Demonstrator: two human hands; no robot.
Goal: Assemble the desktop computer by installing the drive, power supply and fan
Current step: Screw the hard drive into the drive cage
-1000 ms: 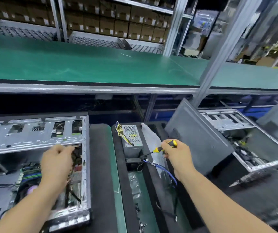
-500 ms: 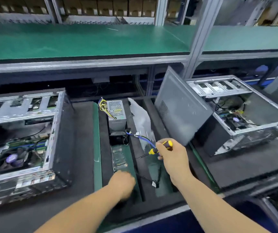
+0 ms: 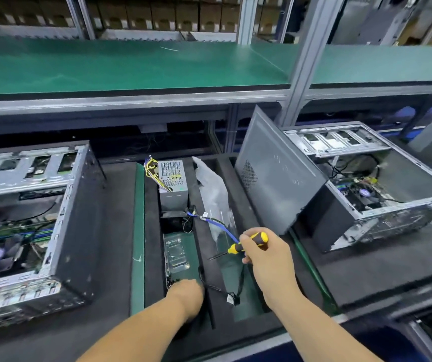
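Just ahead of the left hand point(image 3: 187, 296), touching its fingertips or nearly so: flat silver drive in a clear wrapper point(image 3: 175, 253), lying in the left slot of the black foam parts tray point(image 3: 207, 257). Long axis of that drive running straight away from the hand, toward the grey perforated metal power supply with yellow wires point(image 3: 172, 182) standing at the slot's far end. Left hand knuckles-up, fingers curled down at the drive's near edge; whether already gripping or only touching, cannot tell, fingertips hidden under the hand.

Further right and slightly beyond, the right hand point(image 3: 264, 253), fingers wrapped round a yellow-and-black-handled screwdriver point(image 3: 246, 244), shaft pointing left toward the foam divider. Busy, and separated from the drive by that divider, so clearly the left as the nearer, free hand for the pick-up.

Well off to the left of the left hand: open silver-and-black desktop case point(image 3: 53, 231) on the dark tabletop, probably the destination, calling for a lift out of the slot and a sideways carry leftward.
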